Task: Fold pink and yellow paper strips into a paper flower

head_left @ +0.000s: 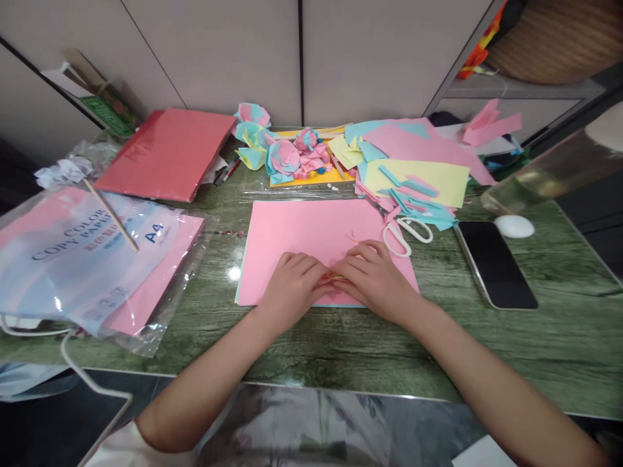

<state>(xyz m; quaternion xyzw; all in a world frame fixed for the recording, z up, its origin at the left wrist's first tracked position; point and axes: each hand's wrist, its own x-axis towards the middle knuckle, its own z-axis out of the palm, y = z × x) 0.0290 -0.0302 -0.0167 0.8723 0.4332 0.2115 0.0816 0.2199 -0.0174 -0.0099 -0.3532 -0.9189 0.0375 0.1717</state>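
My left hand (pixel 293 283) and my right hand (pixel 374 275) rest close together on a pink sheet of paper (pixel 311 227) lying flat on the green table (pixel 535 337). Their fingertips meet and pinch a small folded piece of pink and yellowish paper (pixel 332 279), mostly hidden under the fingers. White-handled scissors (pixel 406 233) lie just beyond my right hand at the sheet's right edge.
A black phone (pixel 494 263) and a white oval object (pixel 514 226) lie to the right. Paper scraps (pixel 413 175) and crumpled paper flowers (pixel 287 155) fill the back. A red paper pack (pixel 168 152) and a colour-paper bag (pixel 82 253) with a wooden stick (pixel 111 214) sit left.
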